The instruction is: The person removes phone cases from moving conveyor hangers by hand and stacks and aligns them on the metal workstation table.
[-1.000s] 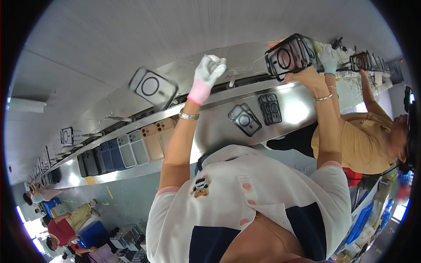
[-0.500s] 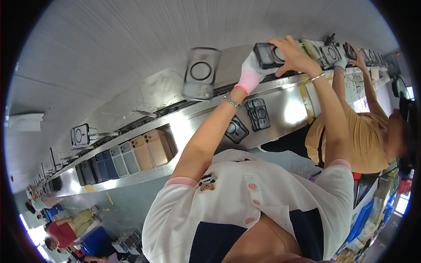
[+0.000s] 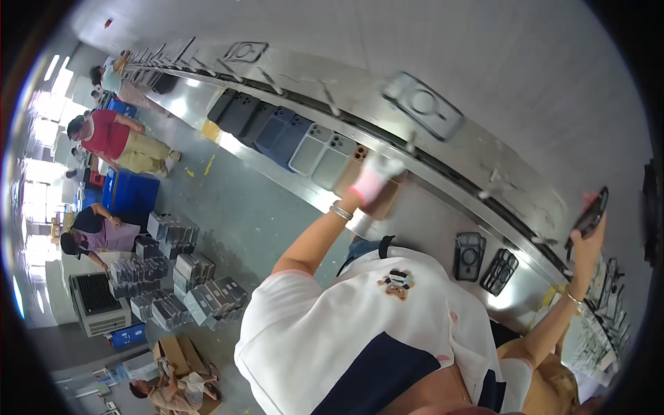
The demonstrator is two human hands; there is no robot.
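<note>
My left hand (image 3: 377, 178), in a white and pink glove, reaches onto the brown phone cases (image 3: 349, 171) at the end of a row on the metal ledge. Its fingers are smeared by motion, so I cannot see whether they grip one. Light grey-green cases (image 3: 319, 153), blue cases (image 3: 282, 133) and dark grey cases (image 3: 238, 111) stand farther left in that row. Raised at the right, my bare right hand (image 3: 586, 250) grips a dark-rimmed phone case (image 3: 590, 216), seen nearly edge-on. Two black-framed phone cases (image 3: 469, 256) (image 3: 499, 271) lie on the ledge between my hands.
Along the line, metal holder pegs (image 3: 328, 98) stick up; a clear case with a black ring (image 3: 423, 105) sits above them, another (image 3: 245, 52) farther left. A co-worker in tan (image 3: 553, 387) is close at my right. Stacked grey parts (image 3: 173, 273) stand on the floor.
My view has turned. My hands were together at a dark-rimmed case; now they are far apart. The left has moved down to the brown cases, and the right holds the dark-rimmed case.
</note>
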